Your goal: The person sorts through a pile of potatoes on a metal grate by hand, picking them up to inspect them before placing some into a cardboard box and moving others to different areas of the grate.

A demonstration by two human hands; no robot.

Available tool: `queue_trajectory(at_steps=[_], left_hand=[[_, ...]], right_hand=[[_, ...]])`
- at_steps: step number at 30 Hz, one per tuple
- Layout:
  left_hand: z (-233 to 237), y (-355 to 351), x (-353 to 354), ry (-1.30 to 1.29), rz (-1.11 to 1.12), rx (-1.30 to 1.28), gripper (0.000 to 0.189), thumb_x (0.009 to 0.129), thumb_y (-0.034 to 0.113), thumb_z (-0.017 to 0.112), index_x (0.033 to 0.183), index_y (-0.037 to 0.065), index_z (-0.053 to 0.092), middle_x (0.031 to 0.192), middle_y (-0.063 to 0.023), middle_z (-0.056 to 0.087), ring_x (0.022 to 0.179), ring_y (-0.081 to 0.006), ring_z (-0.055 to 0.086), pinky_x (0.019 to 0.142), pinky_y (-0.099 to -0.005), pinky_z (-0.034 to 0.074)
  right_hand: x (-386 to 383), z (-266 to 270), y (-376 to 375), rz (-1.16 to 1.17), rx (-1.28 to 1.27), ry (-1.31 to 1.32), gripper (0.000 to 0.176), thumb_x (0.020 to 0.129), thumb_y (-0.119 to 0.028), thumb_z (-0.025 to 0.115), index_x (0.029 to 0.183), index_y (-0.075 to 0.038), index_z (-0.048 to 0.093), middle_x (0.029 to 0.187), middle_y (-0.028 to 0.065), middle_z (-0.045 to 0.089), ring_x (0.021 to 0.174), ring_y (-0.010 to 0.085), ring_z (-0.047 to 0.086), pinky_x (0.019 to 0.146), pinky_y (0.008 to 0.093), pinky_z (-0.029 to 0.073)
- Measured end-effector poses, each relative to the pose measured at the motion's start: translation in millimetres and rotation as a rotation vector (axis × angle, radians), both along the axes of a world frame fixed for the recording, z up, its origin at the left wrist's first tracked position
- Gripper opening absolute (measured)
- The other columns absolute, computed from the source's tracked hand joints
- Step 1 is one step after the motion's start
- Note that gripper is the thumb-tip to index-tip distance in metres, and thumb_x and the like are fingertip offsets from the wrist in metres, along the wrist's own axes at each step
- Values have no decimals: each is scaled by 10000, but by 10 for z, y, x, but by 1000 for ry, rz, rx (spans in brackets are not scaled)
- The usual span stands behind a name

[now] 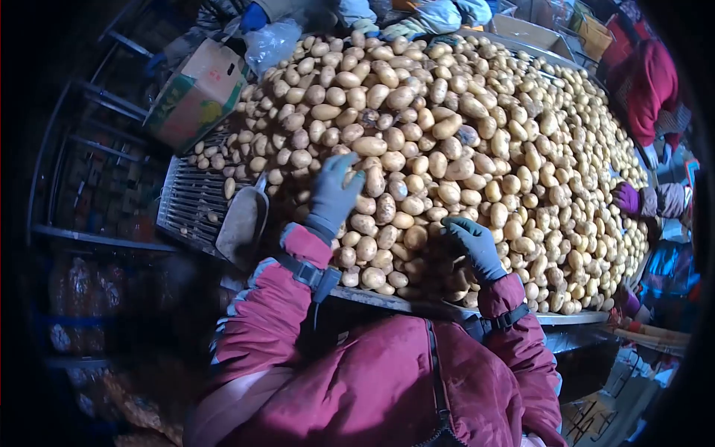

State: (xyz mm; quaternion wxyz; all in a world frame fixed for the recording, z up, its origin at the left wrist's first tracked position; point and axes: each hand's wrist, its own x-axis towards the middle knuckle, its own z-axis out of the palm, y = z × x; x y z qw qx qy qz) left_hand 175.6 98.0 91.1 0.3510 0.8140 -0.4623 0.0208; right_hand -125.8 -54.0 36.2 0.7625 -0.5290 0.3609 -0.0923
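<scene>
A large heap of potatoes (447, 149) covers a metal-edged table in front of me. My left hand (335, 192), in a grey-blue glove, is over the near left part of the heap, its fingers apart and no potato in it. My right hand (475, 246), gloved the same way, is at the near edge of the heap, right of the middle. Its thumb and fingers are spread over the potatoes, with nothing visible between them. A metal scoop (243, 223) lies to the left of my left hand, beside a slatted metal grate (195, 200).
A cardboard box (195, 97) stands at the back left, near a clear plastic bag (272, 46). Co-workers' gloved hands show at the far edge. On the right are a person in a red top (649, 89) and a purple-gloved hand (627, 198).
</scene>
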Motion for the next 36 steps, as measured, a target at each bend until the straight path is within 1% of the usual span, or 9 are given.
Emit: queue_trajectory(at_steps=[8, 10, 12, 13, 17, 21, 30, 33, 36], left_hand=[[356, -517, 312, -245, 91, 296, 556, 786, 307, 792, 1288, 116, 646, 1280, -122, 587, 1166, -352, 533, 1042, -461, 420], [258, -644, 219, -231, 48, 309, 572, 787, 317, 787, 1308, 139, 634, 1270, -109, 585, 1151, -347, 533, 1022, -462, 421], [-523, -789, 351, -356, -57, 159, 589, 791, 309, 782, 1331, 146, 612, 1281, -109, 581, 1163, -346, 526, 1025, -461, 421], [-346, -812, 141, -223, -162, -36, 617, 801, 301, 773, 1369, 161, 579, 1306, -101, 568, 1152, -340, 534, 1020, -460, 430], [-265, -1025, -102, -245, -210, 144, 244, 818, 299, 757, 961, 102, 737, 1043, -140, 665, 1048, -359, 578, 944, -469, 482], [-513, -1039, 77, -186, -117, 184, 659, 830, 292, 752, 1410, 92, 512, 1296, -186, 551, 1173, -411, 571, 968, -495, 496], [-375, -1356, 330, -279, -163, 615, 532, 795, 331, 762, 1265, 129, 618, 1188, -184, 623, 1089, -379, 631, 916, -479, 537], [-51, -1287, 200, 210, -158, 371, 536, 786, 358, 777, 1217, 67, 653, 1035, -250, 702, 945, -386, 691, 841, -454, 548], [59, -1200, 101, 774, -124, 157, 428, 881, 231, 734, 1248, 30, 647, 969, -63, 705, 851, -143, 659, 700, -289, 542]], right_hand=[[129, -107, 135, -120, 0, -54, 273, 980, -213, 681, 1179, -34, 734, 962, -20, 706, 797, 62, 606, 709, 217, 509], [90, -166, 108, -92, -1, -40, 319, 993, -211, 656, 1242, -16, 698, 1107, 42, 745, 903, 110, 687, 784, 250, 552], [70, -153, 103, -95, -42, -12, 321, 989, -206, 656, 1247, -20, 696, 1107, 45, 745, 902, 115, 690, 780, 252, 555], [51, -187, 103, -111, -18, -15, 312, 990, -199, 653, 1242, -21, 698, 1102, 47, 745, 912, 115, 690, 779, 251, 553], [-3, -158, 112, -144, 21, -34, 304, 991, -203, 652, 1233, -26, 703, 1097, 47, 745, 935, 116, 691, 783, 248, 548], [11, -260, 196, -177, -50, -107, 334, 988, -235, 663, 1259, -43, 698, 1134, 20, 726, 917, 79, 656, 750, 241, 541], [6, -262, 221, -191, -30, -97, 327, 989, -237, 650, 1277, -89, 696, 982, -41, 717, 720, 44, 596, 651, 208, 492], [-3, -260, 191, -131, -171, -46, 364, 976, -235, 649, 1317, -112, 677, 948, -72, 671, 713, 31, 552, 641, 195, 455], [0, -161, 175, -120, -182, -88, 372, 969, -219, 649, 1325, -115, 673, 961, -76, 670, 723, 26, 546, 637, 195, 448]])
